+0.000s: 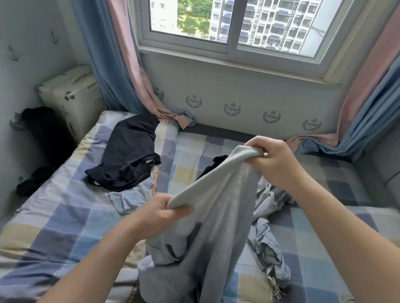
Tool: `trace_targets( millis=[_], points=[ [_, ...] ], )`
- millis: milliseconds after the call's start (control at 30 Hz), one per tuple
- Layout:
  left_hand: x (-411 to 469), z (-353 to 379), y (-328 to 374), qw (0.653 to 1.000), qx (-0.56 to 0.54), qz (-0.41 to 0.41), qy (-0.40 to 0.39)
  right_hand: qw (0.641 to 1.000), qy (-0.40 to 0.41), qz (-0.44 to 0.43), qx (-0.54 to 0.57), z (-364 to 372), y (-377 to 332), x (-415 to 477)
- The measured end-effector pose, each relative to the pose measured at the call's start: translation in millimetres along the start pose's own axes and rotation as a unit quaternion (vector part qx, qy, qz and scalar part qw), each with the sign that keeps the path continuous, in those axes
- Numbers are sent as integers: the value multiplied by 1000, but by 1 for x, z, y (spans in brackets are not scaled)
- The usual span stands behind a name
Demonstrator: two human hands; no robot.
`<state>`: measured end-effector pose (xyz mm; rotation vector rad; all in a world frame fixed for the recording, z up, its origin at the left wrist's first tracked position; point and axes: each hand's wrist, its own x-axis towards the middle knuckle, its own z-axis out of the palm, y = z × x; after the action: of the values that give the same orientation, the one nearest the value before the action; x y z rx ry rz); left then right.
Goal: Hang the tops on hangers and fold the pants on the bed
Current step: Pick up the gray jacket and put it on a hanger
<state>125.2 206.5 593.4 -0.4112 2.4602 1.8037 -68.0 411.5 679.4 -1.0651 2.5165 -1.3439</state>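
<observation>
I hold a grey knit garment [212, 220] up over the bed [60, 221] by its ribbed band. My left hand [162, 212] pinches the band's near end. My right hand [269, 161] grips the far end, higher and further back. The rest of the grey cloth hangs down and bunches on the bed between my arms. A dark navy garment [128, 156] lies crumpled at the far left of the bed. A light blue garment [270, 248] lies rumpled to the right of the grey one. A bit of black cloth [215, 163] shows behind the band.
A small pale blue piece [128, 199] lies beside the navy garment. A white storage bag [73, 97] and dark clothes [42, 129] fill the gap between the bed and the left wall. Curtains [119, 63] hang down to the bed's far corners below the window [236, 15].
</observation>
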Motion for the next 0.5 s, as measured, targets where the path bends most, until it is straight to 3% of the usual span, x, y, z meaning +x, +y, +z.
trace_targets(
  millis=[67,133,233,400,500],
  points=[
    [4,4,15,992,-84,0,91,998,12,62,-19,12,8,-8],
    [9,7,27,980,-153,-11,123,996,9,82,-33,26,12,-23],
    [11,16,44,976,-197,-28,90,998,-10,61,23,44,5,-56],
    [4,15,77,973,-219,59,42,986,-16,58,153,83,-5,-118],
    [2,12,98,973,-214,62,53,977,-46,71,194,95,-9,-135]
  ],
)
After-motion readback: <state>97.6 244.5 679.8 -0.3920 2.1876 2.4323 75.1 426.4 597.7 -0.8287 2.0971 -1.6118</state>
